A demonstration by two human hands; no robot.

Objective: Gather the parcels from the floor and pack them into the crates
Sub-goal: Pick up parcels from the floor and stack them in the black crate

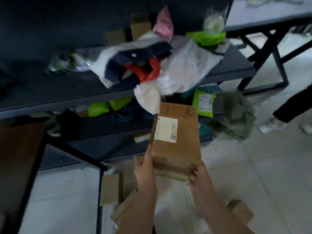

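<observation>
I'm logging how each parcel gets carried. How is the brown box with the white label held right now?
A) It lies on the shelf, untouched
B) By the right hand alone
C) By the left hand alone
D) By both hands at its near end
D: the left hand grips the near left edge of the box and the right hand its near right corner, holding it up before the shelf.

On the top face of the cardboard box (177,132) we read handwritten dark strokes, roughly "1 — A"; its white shipping label (166,130) carries a square code and print too blurred for us to read; the green mailer (203,103) bears a white label, likewise illegible.
</observation>
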